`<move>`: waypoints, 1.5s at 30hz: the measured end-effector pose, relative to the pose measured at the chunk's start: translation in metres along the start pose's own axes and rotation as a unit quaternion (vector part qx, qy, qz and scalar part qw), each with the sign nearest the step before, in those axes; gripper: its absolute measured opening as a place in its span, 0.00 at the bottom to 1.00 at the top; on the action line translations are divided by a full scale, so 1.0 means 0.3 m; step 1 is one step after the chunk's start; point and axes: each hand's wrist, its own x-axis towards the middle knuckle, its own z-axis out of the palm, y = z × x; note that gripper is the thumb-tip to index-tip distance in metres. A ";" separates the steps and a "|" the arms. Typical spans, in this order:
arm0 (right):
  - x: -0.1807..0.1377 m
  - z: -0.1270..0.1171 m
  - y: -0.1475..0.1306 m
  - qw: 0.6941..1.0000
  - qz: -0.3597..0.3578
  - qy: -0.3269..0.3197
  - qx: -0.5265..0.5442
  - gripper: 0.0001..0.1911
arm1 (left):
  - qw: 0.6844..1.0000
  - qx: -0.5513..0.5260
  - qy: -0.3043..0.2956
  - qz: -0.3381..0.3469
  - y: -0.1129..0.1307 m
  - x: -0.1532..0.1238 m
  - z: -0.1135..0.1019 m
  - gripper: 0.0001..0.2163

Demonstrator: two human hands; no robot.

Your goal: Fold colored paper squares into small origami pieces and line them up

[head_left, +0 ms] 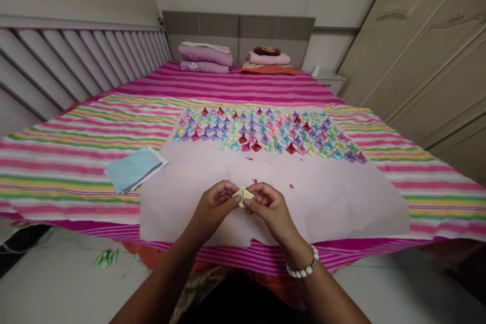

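A small pale yellow folded paper piece (243,194) is pinched between both hands above a large pale pink sheet (341,197) spread on the bed. My left hand (214,204) grips its left side with closed fingers. My right hand (268,205), with a white bead bracelet on the wrist, grips its right side. Several rows of small folded paper shapes (266,131) in many colours lie on the far part of the sheet.
A stack of light blue paper squares (133,169) lies to the left on the striped bedspread (68,162). Tiny red paper scraps (291,186) dot the sheet. Green paper bits (106,258) lie on the floor at left. Folded bedding (205,55) sits by the headboard; a wardrobe (425,50) stands at right.
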 end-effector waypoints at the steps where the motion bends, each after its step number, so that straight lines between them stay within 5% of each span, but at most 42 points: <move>1: 0.001 0.000 -0.001 1.000 0.004 -0.001 0.005 0.11 | 1.000 -0.002 -0.005 -0.005 0.002 0.000 -0.001 0.09; 16: 0.000 0.018 -0.011 0.992 0.055 0.019 0.112 0.04 | 0.998 -0.041 0.031 -0.034 -0.015 -0.010 0.016 0.03; 26: -0.007 0.011 -0.003 0.997 0.016 -0.015 0.075 0.02 | 0.998 0.016 0.061 -0.021 0.003 -0.011 0.028 0.08; 33: 0.006 0.009 0.002 0.999 0.000 0.027 0.039 0.12 | 0.996 0.026 0.077 0.029 -0.022 -0.011 0.037 0.11; 38: 0.007 0.013 -0.009 0.998 -0.005 0.044 0.037 0.19 | 0.996 -0.009 0.082 -0.021 -0.017 -0.009 0.036 0.23; 45: 0.002 0.014 -0.011 0.998 -0.016 0.057 0.014 0.23 | 0.995 0.033 0.079 0.054 -0.011 -0.016 0.026 0.10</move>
